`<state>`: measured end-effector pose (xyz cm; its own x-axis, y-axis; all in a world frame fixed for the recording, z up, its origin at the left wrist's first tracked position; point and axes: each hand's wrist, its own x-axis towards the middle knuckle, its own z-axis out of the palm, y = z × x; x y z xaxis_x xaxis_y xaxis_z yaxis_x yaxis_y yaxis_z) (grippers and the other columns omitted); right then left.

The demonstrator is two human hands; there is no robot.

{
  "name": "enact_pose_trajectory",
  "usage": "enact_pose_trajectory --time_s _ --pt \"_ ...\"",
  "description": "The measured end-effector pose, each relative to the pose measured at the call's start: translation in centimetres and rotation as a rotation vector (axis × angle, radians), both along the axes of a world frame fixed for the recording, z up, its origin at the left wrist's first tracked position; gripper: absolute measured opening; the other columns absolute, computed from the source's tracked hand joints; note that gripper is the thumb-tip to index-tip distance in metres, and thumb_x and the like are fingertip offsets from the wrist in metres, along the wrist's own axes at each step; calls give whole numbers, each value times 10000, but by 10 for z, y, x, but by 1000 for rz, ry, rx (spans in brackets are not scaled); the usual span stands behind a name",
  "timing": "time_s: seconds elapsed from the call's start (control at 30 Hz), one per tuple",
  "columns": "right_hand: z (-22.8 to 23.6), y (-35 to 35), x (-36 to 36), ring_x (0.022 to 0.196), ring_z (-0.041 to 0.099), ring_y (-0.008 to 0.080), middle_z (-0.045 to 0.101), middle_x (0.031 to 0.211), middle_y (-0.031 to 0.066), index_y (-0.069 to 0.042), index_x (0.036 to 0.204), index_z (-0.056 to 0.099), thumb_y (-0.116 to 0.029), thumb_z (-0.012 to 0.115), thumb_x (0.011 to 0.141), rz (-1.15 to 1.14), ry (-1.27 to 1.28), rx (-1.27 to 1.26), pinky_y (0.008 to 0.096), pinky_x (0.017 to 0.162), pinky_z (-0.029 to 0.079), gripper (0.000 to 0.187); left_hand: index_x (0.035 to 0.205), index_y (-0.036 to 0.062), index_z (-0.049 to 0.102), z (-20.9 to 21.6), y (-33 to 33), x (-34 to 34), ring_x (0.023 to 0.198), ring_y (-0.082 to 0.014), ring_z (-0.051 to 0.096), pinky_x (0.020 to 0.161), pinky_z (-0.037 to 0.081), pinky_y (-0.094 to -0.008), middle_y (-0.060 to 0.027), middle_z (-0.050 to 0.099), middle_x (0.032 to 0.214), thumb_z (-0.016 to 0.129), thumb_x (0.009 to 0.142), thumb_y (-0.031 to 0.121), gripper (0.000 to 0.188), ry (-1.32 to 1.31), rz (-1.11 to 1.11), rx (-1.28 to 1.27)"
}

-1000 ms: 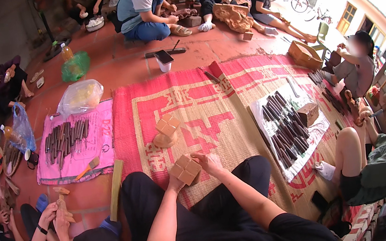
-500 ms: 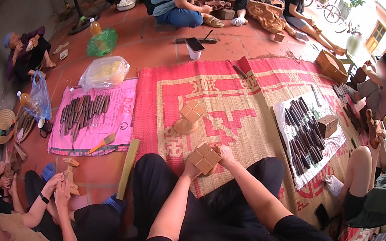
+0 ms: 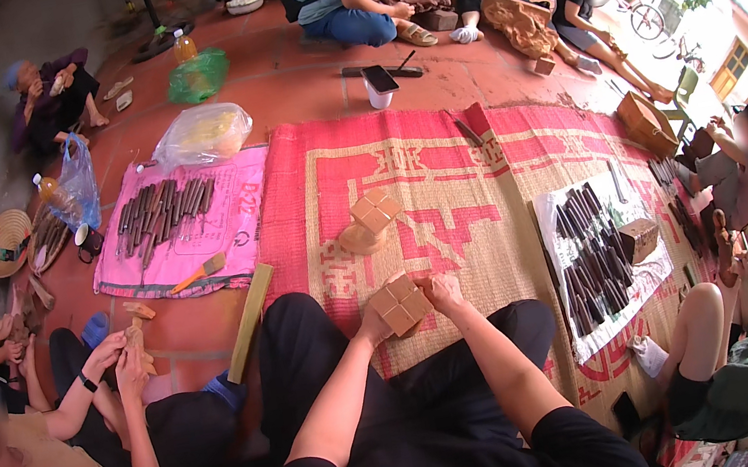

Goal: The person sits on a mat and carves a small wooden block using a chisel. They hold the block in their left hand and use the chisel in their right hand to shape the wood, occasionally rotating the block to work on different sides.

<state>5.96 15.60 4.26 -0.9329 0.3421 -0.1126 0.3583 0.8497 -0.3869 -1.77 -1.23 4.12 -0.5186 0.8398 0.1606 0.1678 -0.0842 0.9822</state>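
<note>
Low over the mat between my knees is a square brown wooden block (image 3: 401,303), its top divided by a cross-shaped groove. My left hand (image 3: 372,325) is wrapped round its left side. At the block's upper right edge my right hand (image 3: 443,294) is closed with the fingers curled in; what they grip is hidden. Just ahead, a similar grooved wooden block (image 3: 375,210) rests at the edge of a round, pale wooden piece (image 3: 363,239) on the red and straw-coloured mat (image 3: 487,264).
Dark carving tools (image 3: 161,218) lie on a pink sheet (image 3: 236,226) at left, with a paintbrush (image 3: 199,272). More tools (image 3: 594,247) and a wooden block (image 3: 639,240) lie on a white sheet at right. A wooden bar (image 3: 249,324) is by my left knee. Several people sit around.
The view has shifted very slightly. My two hands and the block between them stay in nearly the same place.
</note>
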Motion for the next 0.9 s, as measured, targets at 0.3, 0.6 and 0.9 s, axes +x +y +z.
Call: enact_pose_trajectory --time_s 0.3,0.6,0.9 --pt "10 -14 0 765 631 274 650 790 107 -246 1019 644 -242 460 825 39 132 -48 385 644 496 268 1334 78 317 -1 -1 -1 1052 -130 511 893 429 -281 -46 520 1178 713 727 186 733 -2 13 -1" --pt "19 -14 1 791 624 305 642 847 150 -255 1040 637 -236 476 809 -17 125 -97 393 662 490 281 1319 69 336 -4 3 0 1014 -129 519 874 431 -275 -48 536 1132 707 724 190 712 94 71 60" --pt "0 -4 15 774 627 301 648 860 128 -219 1047 632 -278 473 828 -150 55 -36 401 653 494 277 1314 64 359 -17 0 -3 1024 -120 518 876 436 -283 -33 533 1147 731 717 182 714 -183 8 15"
